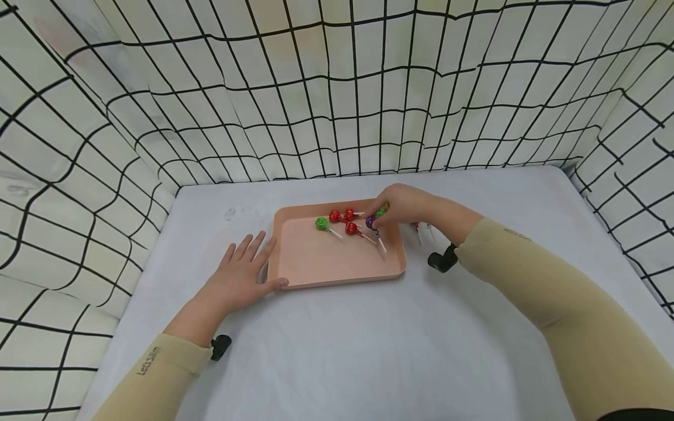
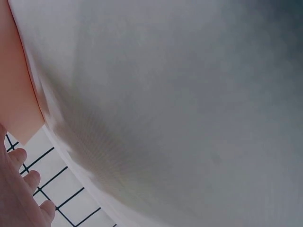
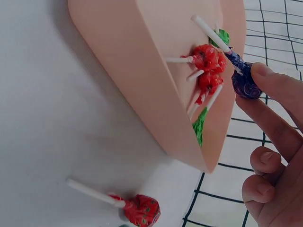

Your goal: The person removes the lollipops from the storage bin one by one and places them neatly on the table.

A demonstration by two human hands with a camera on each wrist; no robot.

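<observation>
Head view: right hand (image 1: 401, 203) pinches 1 purple lollipop (image 1: 371, 222); 1 tray (image 1: 326, 263) holds 3 red lollipops (image 1: 351, 228), 2 green lollipops (image 1: 322, 223); left hand (image 1: 239, 278), spread, touches it.

A flat white tabletop (image 1: 337, 345) spreads beneath the left hand (image 1: 237, 280) and right hand (image 1: 404, 204), with white, black-gridded walls (image 1: 369, 52) beyond and beside them.

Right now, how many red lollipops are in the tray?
3: the front one, the back left one and the back right one. The right hand covers part of the tray, so more may be hidden.
</observation>
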